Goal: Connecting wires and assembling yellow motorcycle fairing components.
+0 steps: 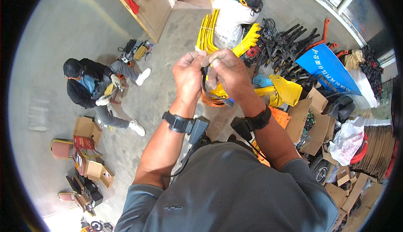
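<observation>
My left hand (pixel 187 73) and my right hand (pixel 231 71) meet at the fingertips in front of me, both pinched closed. A thin black cable (pixel 204 83) comes out from between them and hangs in a curve, with a dark, partly blue piece (pixel 229 102) at its lower end. The fingers cover the pinched part, so its shape there is hidden. Just past my hands stand bent yellow bars (pixel 206 34), bunched side by side. More yellow parts (pixel 247 39) fan out on the right.
At the left, a co-worker (pixel 90 83) in a dark cap and pale gloves sits low, handling tools. Black metal parts (pixel 289 43), a blue sign board (pixel 329 70), yellow plates (pixel 287 89) and cardboard boxes (pixel 299 116) crowd the right. Open boxes (pixel 100 172) and a chair (pixel 61 149) stand lower left.
</observation>
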The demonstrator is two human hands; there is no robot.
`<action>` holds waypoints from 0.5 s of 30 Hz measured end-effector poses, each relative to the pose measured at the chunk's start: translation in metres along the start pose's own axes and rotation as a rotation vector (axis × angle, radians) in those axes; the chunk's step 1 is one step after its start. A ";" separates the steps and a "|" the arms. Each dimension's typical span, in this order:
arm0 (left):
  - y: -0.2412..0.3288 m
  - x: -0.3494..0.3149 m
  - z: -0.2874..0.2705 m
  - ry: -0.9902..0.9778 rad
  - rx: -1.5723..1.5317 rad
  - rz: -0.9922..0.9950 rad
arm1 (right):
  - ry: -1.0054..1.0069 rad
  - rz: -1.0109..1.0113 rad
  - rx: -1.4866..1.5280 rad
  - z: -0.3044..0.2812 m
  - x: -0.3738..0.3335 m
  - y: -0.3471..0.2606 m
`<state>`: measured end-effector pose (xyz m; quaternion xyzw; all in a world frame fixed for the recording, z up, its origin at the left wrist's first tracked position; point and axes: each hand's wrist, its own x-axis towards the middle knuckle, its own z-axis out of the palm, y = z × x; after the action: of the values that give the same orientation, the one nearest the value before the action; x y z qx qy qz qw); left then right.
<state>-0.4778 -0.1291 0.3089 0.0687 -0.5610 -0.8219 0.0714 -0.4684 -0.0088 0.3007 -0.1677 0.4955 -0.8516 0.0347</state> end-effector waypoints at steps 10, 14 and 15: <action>-0.016 0.006 -0.025 -0.046 0.784 0.745 | 0.092 0.121 0.089 -0.001 -0.002 0.016; -0.026 0.007 -0.033 -0.047 0.734 0.738 | 0.088 0.192 0.122 0.000 -0.003 0.020; -0.029 0.007 -0.036 -0.045 0.734 0.732 | 0.089 0.198 0.123 -0.001 -0.004 0.022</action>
<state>-0.4784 -0.1525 0.2685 -0.1294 -0.8011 -0.4932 0.3134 -0.4670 -0.0178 0.2805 -0.0776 0.4576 -0.8793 0.1066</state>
